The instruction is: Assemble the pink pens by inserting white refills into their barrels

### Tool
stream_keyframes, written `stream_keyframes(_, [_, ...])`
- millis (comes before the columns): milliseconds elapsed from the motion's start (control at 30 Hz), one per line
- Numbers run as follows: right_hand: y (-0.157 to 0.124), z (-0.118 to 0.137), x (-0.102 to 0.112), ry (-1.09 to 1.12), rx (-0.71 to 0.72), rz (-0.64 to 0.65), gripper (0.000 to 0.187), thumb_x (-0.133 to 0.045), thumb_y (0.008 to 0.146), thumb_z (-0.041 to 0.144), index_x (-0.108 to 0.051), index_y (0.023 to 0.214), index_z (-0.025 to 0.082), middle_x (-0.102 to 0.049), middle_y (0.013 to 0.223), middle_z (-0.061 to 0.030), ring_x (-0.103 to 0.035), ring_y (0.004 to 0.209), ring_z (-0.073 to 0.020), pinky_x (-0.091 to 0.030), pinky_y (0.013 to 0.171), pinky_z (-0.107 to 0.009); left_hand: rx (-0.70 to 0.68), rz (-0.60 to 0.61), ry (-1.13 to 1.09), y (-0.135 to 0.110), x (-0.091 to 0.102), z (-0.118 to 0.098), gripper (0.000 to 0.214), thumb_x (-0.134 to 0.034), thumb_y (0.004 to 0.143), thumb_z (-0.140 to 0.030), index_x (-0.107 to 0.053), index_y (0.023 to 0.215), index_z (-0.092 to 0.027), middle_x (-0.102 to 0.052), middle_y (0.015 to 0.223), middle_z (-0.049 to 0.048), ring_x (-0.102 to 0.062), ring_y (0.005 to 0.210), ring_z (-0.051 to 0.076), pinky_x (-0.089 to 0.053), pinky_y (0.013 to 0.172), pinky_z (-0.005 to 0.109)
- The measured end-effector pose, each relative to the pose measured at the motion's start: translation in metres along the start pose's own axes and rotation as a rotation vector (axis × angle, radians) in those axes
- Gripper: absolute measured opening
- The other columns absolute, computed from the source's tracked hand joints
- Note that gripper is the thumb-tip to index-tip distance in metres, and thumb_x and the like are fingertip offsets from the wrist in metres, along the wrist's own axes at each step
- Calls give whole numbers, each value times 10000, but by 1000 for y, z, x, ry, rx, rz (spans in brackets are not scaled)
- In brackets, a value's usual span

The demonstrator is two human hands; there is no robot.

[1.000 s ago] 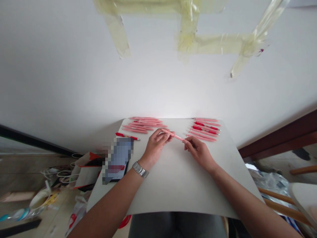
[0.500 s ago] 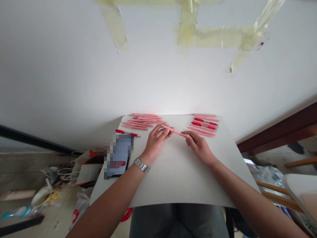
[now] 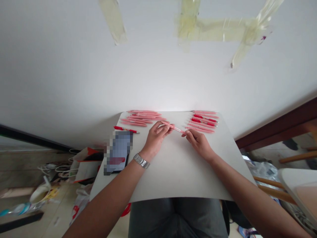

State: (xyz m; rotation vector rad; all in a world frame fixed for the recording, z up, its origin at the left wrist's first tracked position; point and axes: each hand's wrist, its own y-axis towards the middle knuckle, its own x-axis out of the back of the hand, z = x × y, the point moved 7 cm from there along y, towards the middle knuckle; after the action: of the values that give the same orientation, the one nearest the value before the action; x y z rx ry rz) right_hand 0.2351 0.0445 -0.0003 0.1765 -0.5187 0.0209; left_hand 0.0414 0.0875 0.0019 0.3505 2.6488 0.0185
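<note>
A pink pen is held between my two hands above the white table, slanting down to the right. My left hand pinches its upper left end between thumb and fingers. At the other end, the fingertips of my right hand are closed on the pen and cover part of it. Beyond my left hand lies a loose pile of pink pens. Past my right hand is a row of pink pens, with two red pens among them.
A single red pen lies at the table's left side, above a phone with a blurred-out screen. The wall rises directly behind the table. Bags stand on the floor at left; a stool is at right.
The pen has turned a little, so a white label on its barrel now shows. Both hands keep their grip. The whole view has shifted slightly.
</note>
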Motion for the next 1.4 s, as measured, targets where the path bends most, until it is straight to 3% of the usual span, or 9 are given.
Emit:
stream_keyframes(100, [-1,0,-2,36,-13,22,577,-368,1077,627,-732,970,193,-550,689,-9,-482,609,-158,-386,594,-302,-10,5,-5,0,-1,-2,281,-843,863,-374,-677,1010,-203,-775,1051,66,-726,1167,242,-547,1044,394])
stream_keyframes(233, [1,3,0,52,59,-38,432,-594,997,577,-641,1230,216,-603,793,-8,-555,712,-173,-468,680,-302,-28,-24,4,1,1,-4,286,-848,856,-383,-680,1003,-203,-777,1055,69,-726,1164,241,-546,1057,407])
stream_keyframes(300, [2,1,1,61,74,-75,399,-673,947,551,-619,1177,230,-603,807,1,-557,713,-169,-482,681,-298,-25,-25,9,1,2,-3,286,-847,857,-387,-685,1001,-200,-780,1060,76,-724,1168,242,-542,1069,414])
stream_keyframes(433, [3,0,-2,64,97,-52,305,-626,982,525,-612,1017,223,-632,829,-23,-557,704,-167,-466,654,-302,-16,-13,-12,2,2,-1,289,-849,858,-371,-694,1035,-204,-774,1089,73,-729,1166,239,-531,1092,422])
stream_keyframes(800, [-1,6,-2,21,14,55,554,-367,1084,610,-714,949,199,-595,692,-10,-538,625,-161,-424,634,-308,-15,9,-1,3,2,2,323,-849,854,-378,-700,1088,-213,-755,1065,58,-717,1191,254,-544,1065,412])
stream_keyframes(967, [1,7,1,27,66,-43,396,-574,1016,559,-670,1162,204,-573,756,9,-529,670,-155,-439,652,-293,-4,-19,-12,3,4,2,367,-872,827,-382,-698,1100,-209,-759,1081,65,-721,1168,250,-541,1056,415])
stream_keyframes(1033, [2,7,2,23,91,-85,373,-651,970,534,-650,1157,211,-563,773,13,-527,684,-153,-448,661,-288,-3,-19,-12,4,4,2,356,-863,838,-381,-697,1099,-205,-764,1072,68,-723,1158,244,-548,1041,403])
stream_keyframes(1200, [2,4,0,-11,114,-85,306,-637,980,496,-649,1089,211,-548,741,18,-498,654,-146,-430,633,-287,2,-37,1,4,5,2,362,-841,854,-450,-711,1078,-197,-781,1071,83,-745,1113,237,-566,1013,387])
stream_keyframes(1400, [2,3,-1,-5,105,-65,280,-638,996,479,-658,1058,207,-554,738,15,-504,656,-147,-408,627,-291,-2,-34,7,6,9,4,427,-756,918,-520,-763,1188,-189,-801,1068,108,-740,1142,247,-569,1020,379])
